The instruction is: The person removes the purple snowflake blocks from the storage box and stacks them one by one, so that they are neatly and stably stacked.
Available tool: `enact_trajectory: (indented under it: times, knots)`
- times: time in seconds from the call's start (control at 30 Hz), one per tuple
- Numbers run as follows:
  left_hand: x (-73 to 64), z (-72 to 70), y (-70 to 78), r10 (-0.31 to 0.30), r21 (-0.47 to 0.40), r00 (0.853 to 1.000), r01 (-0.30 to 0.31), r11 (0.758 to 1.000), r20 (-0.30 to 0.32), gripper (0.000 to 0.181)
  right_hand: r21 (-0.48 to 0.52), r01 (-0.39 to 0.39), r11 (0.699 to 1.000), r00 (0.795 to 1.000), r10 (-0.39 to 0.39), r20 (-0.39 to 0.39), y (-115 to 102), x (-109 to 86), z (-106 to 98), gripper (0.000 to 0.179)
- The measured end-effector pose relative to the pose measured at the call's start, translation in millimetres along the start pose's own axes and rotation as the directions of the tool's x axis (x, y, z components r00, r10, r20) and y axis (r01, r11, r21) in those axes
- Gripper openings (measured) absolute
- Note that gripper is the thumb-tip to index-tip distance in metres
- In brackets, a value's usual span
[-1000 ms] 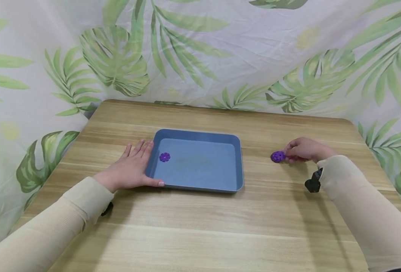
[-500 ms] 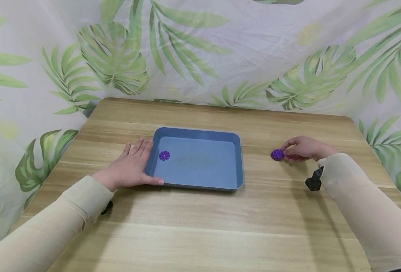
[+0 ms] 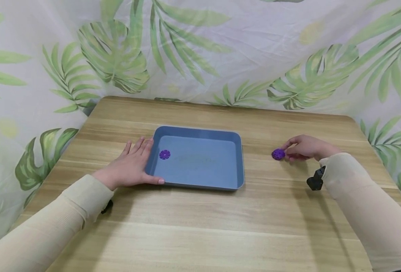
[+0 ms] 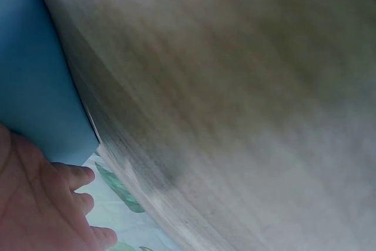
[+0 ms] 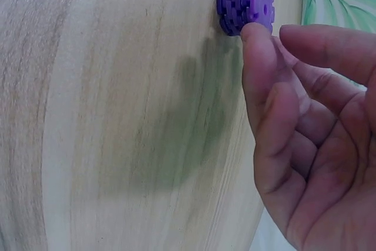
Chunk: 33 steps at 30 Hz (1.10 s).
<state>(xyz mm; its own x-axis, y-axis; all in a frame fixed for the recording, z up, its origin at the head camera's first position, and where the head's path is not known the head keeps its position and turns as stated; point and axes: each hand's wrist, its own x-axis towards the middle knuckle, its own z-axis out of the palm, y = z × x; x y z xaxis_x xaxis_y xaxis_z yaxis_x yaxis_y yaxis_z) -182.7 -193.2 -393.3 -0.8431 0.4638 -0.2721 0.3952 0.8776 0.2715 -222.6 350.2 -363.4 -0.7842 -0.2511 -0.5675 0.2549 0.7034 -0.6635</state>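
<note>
My left hand (image 3: 129, 168) lies flat with fingers spread along the left side of a blue rectangular tray (image 3: 203, 183), its thumb at the front rim. In the left wrist view its palm (image 4: 29, 204) shows beside the blue wall. One purple notched disc (image 3: 164, 154) lies inside the tray at the left. To the right, a short stack of purple notched discs (image 3: 277, 154) stands on the table. My right hand (image 3: 304, 147) has bent fingers, with tips at the stack's near edge. In the right wrist view a small gap shows between the fingertips (image 5: 254, 32); I cannot tell whether they pinch a disc.
The wooden table (image 3: 200, 226) runs back to a leaf-printed cloth (image 3: 193, 53). A black wrist camera (image 3: 315, 180) hangs under the right sleeve, and another (image 3: 107, 207) sits below the left cuff.
A second ago a disc stuck out from the stack toward my right fingers; now the discs line up. Both hands and the tray stay nearly in place, while the view tilts slightly.
</note>
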Motion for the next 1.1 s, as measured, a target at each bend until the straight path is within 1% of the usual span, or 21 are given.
enact_trajectory:
  times: [0.23,0.63,0.8,0.93,1.1]
  knots:
    - [1.2,0.4,-0.9,-0.001,0.012,1.000,0.001,1.000,0.001,0.144,0.031,-0.008,0.999,1.000,0.008,-0.010,-1.8,-1.5,0.7,0.034]
    - [1.1,1.1,-1.9,-0.002,0.013,1.000,0.002,1.000,0.003,0.145,0.023,-0.021,1.000,1.000,0.021,0.001,-1.8,-1.2,3.0,0.032]
    - [0.7,1.3,-1.8,-0.001,0.016,1.000,0.001,1.000,0.003,0.145,0.012,-0.005,1.000,1.000,0.005,-0.007,-1.8,-1.1,1.2,0.033]
    - [0.7,0.8,-1.2,-0.002,0.016,1.000,0.002,1.000,0.003,0.145,0.002,0.016,1.000,0.999,-0.016,-0.029,-2.1,-1.2,-2.2,0.032]
    - [0.5,-0.8,-0.1,-0.004,0.017,1.000,0.004,1.000,0.008,0.144,-0.018,0.037,0.999,0.998,-0.038,-0.056,-10.3,0.8,-3.1,0.036]
